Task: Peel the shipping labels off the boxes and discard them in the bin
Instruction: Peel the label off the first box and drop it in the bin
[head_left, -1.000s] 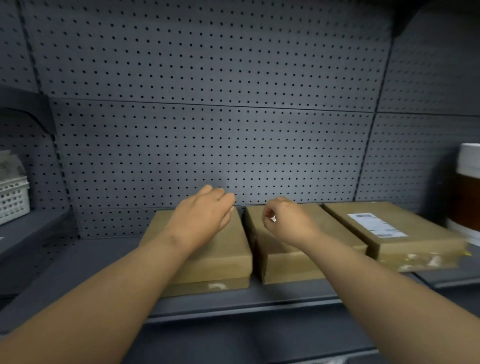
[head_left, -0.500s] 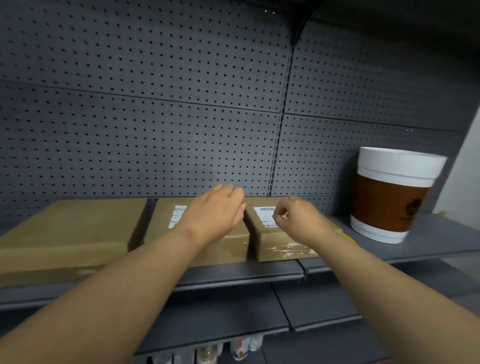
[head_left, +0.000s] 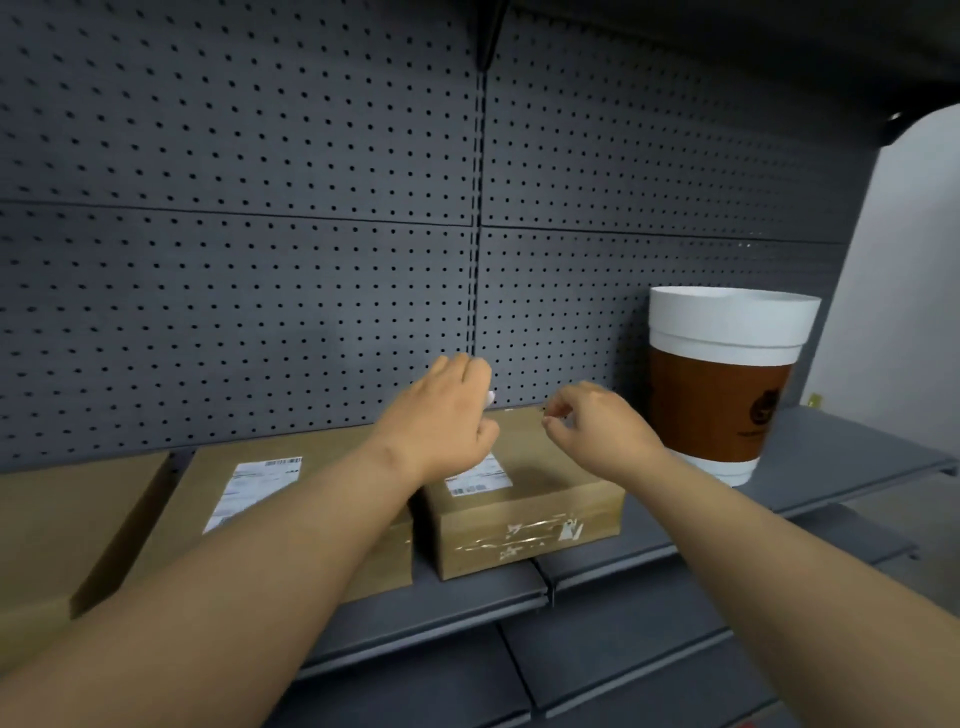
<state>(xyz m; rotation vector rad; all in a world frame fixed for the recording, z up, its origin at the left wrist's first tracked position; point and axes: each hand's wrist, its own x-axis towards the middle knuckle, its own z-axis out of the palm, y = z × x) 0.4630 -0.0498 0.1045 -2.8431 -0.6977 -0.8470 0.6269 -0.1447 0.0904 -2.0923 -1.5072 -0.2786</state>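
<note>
Both hands, left (head_left: 441, 415) and right (head_left: 597, 426), hover loosely curled, gripping nothing, over the labelled box (head_left: 524, 514) lying lengthwise toward the pegboard (head_left: 260, 260)

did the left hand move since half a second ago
Yes. The left hand slid right: it lay on the middle box beside that box's label; now it hovers over the right box, partly covering that label.

Dim, even lighting from above and behind the viewer. Soft shadows fall beside the boxes (head_left: 524, 512) and under the upper shelf (head_left: 727, 47). Wide-angle bending curves the pegboard (head_left: 234, 234) lines; hands (head_left: 447, 415) slightly motion-blurred; tape shows faint glare.
</note>
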